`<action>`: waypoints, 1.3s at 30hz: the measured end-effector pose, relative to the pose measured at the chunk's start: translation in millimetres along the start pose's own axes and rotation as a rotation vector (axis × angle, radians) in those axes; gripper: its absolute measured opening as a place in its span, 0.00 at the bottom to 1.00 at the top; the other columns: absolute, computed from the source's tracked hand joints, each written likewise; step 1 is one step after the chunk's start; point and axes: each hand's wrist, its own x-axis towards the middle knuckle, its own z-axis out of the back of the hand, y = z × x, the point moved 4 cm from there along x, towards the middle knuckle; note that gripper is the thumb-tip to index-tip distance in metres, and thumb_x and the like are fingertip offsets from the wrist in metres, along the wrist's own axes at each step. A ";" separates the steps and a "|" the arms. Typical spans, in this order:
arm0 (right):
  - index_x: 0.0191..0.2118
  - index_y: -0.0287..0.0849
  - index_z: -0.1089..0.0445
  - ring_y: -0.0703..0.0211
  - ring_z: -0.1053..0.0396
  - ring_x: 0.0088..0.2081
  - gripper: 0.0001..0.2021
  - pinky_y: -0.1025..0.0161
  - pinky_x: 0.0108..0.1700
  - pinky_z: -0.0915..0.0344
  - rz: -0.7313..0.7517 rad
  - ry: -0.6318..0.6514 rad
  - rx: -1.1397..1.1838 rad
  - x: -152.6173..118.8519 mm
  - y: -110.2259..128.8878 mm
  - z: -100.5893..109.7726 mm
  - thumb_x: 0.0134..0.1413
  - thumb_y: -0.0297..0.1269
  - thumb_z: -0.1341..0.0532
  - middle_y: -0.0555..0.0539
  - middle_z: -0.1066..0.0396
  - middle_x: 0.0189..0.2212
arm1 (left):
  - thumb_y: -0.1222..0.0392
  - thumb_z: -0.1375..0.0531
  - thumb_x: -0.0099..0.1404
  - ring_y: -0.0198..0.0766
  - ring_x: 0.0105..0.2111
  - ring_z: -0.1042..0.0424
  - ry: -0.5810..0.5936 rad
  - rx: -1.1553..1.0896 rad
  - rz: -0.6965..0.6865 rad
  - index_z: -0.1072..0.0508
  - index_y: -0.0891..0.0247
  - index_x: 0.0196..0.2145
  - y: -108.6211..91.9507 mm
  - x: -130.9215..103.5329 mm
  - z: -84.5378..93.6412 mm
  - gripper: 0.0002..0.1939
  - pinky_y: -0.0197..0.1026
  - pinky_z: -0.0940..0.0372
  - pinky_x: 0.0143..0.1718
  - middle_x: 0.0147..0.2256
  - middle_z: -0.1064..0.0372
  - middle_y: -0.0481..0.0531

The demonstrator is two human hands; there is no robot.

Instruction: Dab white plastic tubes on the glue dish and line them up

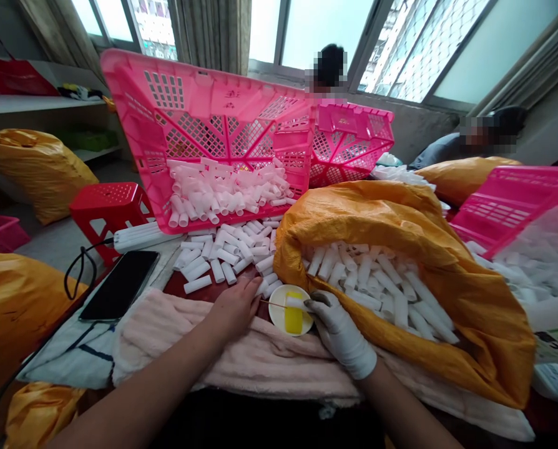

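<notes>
The right hand (pixel 342 330), in a white glove, has its fingers clamped on a white tube (pixel 296 303) over the dish (pixel 278 318). Left of the dish, the left hand (pixel 234 308) pinches a thin stick (pixel 273 304). Beyond the dish, loose tubes (pixel 197 285) cover the bench (pixel 175 286).

Left hand (pixel 236 307) curled, gloved right hand (pixel 342 330) pinching.
</notes>
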 end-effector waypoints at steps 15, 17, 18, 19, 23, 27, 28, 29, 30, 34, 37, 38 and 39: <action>0.48 0.47 0.39 0.56 0.36 0.43 0.15 0.55 0.44 0.33 0.071 0.040 0.010 -11.9 10.0 10.1 0.55 0.27 0.46 0.44 0.35 0.42 | 0.61 0.53 0.65 0.40 0.43 0.34 -0.052 -0.053 -0.053 0.41 0.66 0.52 2.2 0.8 -0.9 0.18 0.43 0.36 0.44 0.44 0.35 0.58; 0.47 0.49 0.38 0.57 0.36 0.42 0.15 0.55 0.43 0.33 0.140 0.061 -0.011 -15.1 14.1 9.3 0.56 0.26 0.48 0.45 0.35 0.42 | 0.61 0.53 0.65 0.40 0.43 0.34 -0.051 -0.045 -0.056 0.41 0.67 0.52 2.7 0.9 -1.8 0.18 0.43 0.36 0.45 0.44 0.36 0.58; 0.47 0.50 0.38 0.57 0.36 0.43 0.15 0.56 0.43 0.33 0.152 0.084 -0.003 -16.5 15.0 8.6 0.57 0.26 0.48 0.45 0.35 0.43 | 0.61 0.53 0.65 0.41 0.44 0.34 -0.048 -0.035 -0.055 0.42 0.67 0.52 3.1 0.9 -2.5 0.18 0.43 0.36 0.45 0.45 0.36 0.59; 0.48 0.50 0.39 0.57 0.36 0.44 0.16 0.55 0.44 0.33 0.138 0.105 0.019 -17.6 14.9 8.1 0.57 0.26 0.48 0.45 0.36 0.44 | 0.61 0.54 0.65 0.41 0.44 0.34 -0.049 -0.025 -0.052 0.42 0.67 0.52 3.5 0.9 -3.2 0.18 0.43 0.36 0.45 0.45 0.36 0.59; 0.50 0.45 0.41 0.56 0.36 0.44 0.15 0.55 0.44 0.33 0.065 0.094 0.049 -18.3 16.9 11.5 0.56 0.28 0.46 0.43 0.36 0.43 | 0.61 0.53 0.65 0.43 0.44 0.34 -0.067 -0.001 -0.033 0.42 0.68 0.52 4.6 1.1 -5.6 0.18 0.45 0.36 0.45 0.45 0.36 0.59; 0.40 0.45 0.34 0.55 0.35 0.38 0.10 0.56 0.37 0.33 0.275 0.146 -0.070 -15.0 42.8 17.7 0.55 0.26 0.46 0.45 0.31 0.38 | 0.61 0.51 0.64 0.42 0.44 0.34 -0.049 -0.058 0.037 0.39 0.69 0.49 5.6 1.9 -5.0 0.17 0.45 0.37 0.45 0.43 0.35 0.59; 0.39 0.46 0.34 0.55 0.35 0.38 0.09 0.56 0.37 0.33 0.311 0.168 -0.059 -13.5 49.3 18.6 0.55 0.26 0.45 0.46 0.30 0.37 | 0.61 0.50 0.64 0.42 0.43 0.34 -0.049 -0.075 0.049 0.38 0.68 0.48 5.7 2.0 -3.4 0.16 0.45 0.37 0.45 0.42 0.35 0.58; 0.39 0.47 0.34 0.55 0.35 0.38 0.09 0.56 0.38 0.33 0.315 0.171 -0.016 -11.1 54.2 19.4 0.55 0.26 0.45 0.47 0.30 0.37 | 0.61 0.50 0.63 0.42 0.43 0.35 -0.057 -0.087 0.051 0.37 0.66 0.47 5.5 1.9 -1.0 0.15 0.45 0.37 0.46 0.41 0.35 0.57; 0.39 0.47 0.34 0.56 0.35 0.39 0.09 0.56 0.39 0.33 0.279 0.131 0.058 -7.7 56.7 20.7 0.55 0.27 0.45 0.47 0.31 0.38 | 0.61 0.50 0.63 0.42 0.43 0.35 -0.073 -0.096 0.043 0.36 0.65 0.47 5.2 1.7 2.1 0.14 0.45 0.37 0.46 0.41 0.36 0.57; 0.43 0.47 0.38 0.58 0.34 0.44 0.10 0.56 0.46 0.34 -0.102 -0.276 0.470 7.6 43.2 20.8 0.56 0.29 0.46 0.46 0.34 0.42 | 0.61 0.50 0.63 0.42 0.44 0.37 -0.129 -0.190 -0.028 0.36 0.62 0.49 2.2 -1.3 15.7 0.16 0.46 0.39 0.47 0.43 0.36 0.56; 0.41 0.45 0.37 0.58 0.32 0.42 0.07 0.56 0.46 0.33 -0.301 -0.411 0.629 17.3 32.8 11.9 0.55 0.33 0.45 0.45 0.32 0.40 | 0.60 0.51 0.63 0.40 0.45 0.36 -0.082 -0.344 -0.096 0.37 0.63 0.50 -4.3 -3.9 23.3 0.17 0.43 0.39 0.47 0.43 0.36 0.56; 0.40 0.44 0.37 0.58 0.32 0.41 0.07 0.56 0.46 0.33 -0.323 -0.419 0.645 20.3 32.1 10.6 0.55 0.33 0.44 0.45 0.32 0.39 | 0.60 0.51 0.63 0.39 0.45 0.36 -0.058 -0.400 -0.110 0.37 0.63 0.50 -7.1 -4.7 25.6 0.17 0.43 0.39 0.48 0.44 0.35 0.55; 0.40 0.44 0.37 0.58 0.32 0.41 0.06 0.57 0.46 0.33 -0.318 -0.418 0.648 23.0 32.9 10.8 0.54 0.33 0.44 0.46 0.32 0.39 | 0.60 0.51 0.63 0.39 0.45 0.36 -0.030 -0.453 -0.121 0.37 0.62 0.49 -10.2 -5.6 27.7 0.16 0.42 0.39 0.48 0.44 0.35 0.55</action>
